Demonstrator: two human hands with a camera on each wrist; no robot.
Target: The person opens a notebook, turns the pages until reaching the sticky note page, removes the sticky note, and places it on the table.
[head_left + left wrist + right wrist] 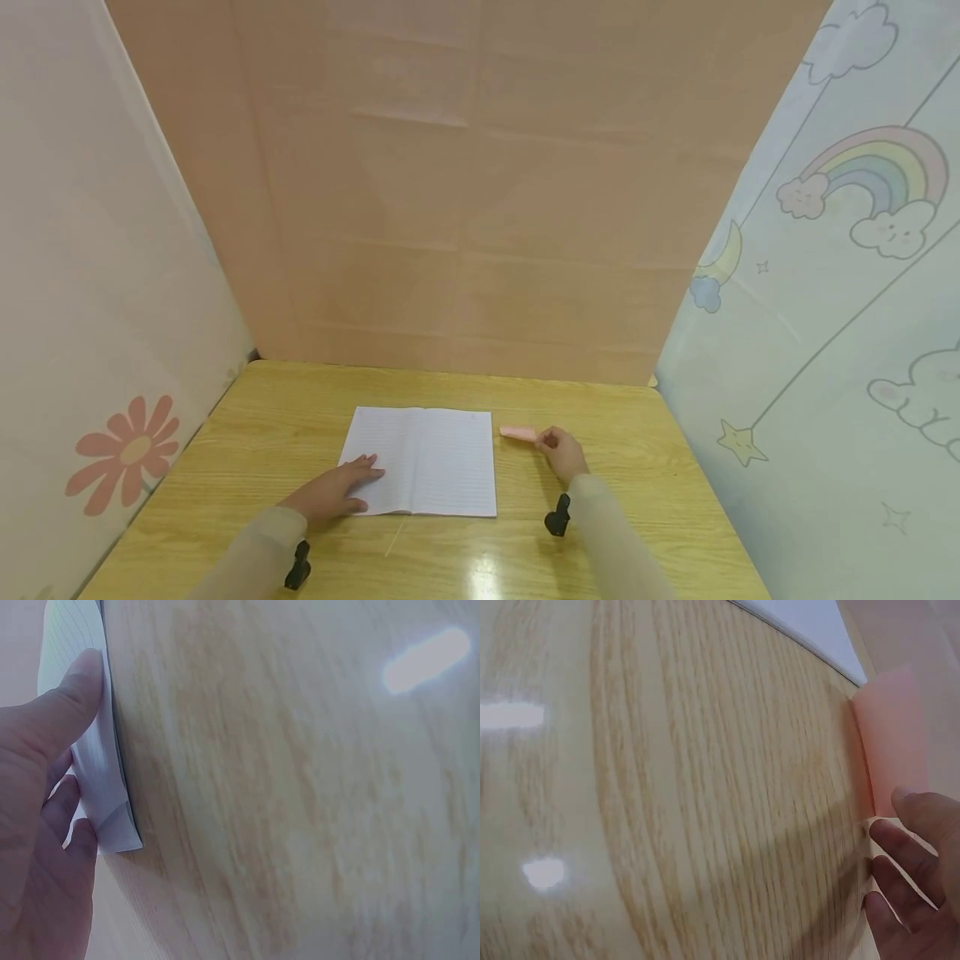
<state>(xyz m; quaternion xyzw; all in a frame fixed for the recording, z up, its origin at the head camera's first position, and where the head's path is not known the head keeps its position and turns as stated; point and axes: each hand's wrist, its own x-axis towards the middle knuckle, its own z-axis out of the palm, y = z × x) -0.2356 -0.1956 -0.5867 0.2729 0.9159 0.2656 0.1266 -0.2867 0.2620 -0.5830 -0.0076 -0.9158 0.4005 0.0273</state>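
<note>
An open lined notebook (453,467) lies flat on the wooden table, both pages showing. My left hand (333,490) rests on its left page with fingers spread, near the lower left corner. In the left wrist view the thumb of that hand (52,742) lies on the page (101,776) close to its edge. To the right of the notebook, my right hand (562,452) pinches the end of a small pink paper slip (517,432) between thumb and fingers. The right wrist view shows the pink slip (892,739) standing tilted up from the tabletop, its lower edge along the wood.
A thin pale strip (396,536) sticks out below the notebook's spine onto the table (457,575). A brown paper-like backdrop (465,208) rises behind the table. Printed curtains hang at left (90,250) and right (825,333). Each wrist wears a black clip-like device.
</note>
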